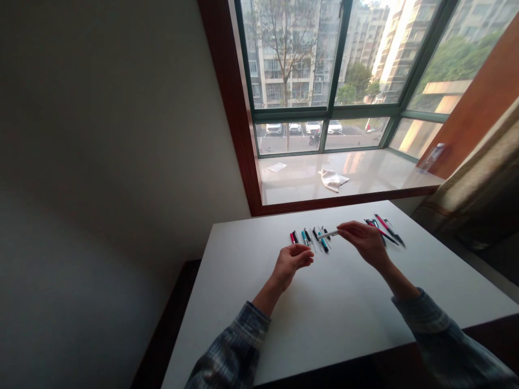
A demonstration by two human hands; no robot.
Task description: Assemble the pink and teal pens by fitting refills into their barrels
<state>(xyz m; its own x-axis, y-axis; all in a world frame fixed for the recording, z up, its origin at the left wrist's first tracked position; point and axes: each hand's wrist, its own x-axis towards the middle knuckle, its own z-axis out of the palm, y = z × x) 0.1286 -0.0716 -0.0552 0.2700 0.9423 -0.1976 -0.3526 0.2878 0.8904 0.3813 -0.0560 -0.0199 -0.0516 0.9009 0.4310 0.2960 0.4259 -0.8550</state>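
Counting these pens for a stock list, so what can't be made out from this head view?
Head view:
The end of the pale pen held in the right hand: hidden by that hand's fingers.
The number of pens in the right cluster: they overlap.
The number of pens in the left cluster: they are too thin and crowded to separate.
Any print on the pens: too small to read.
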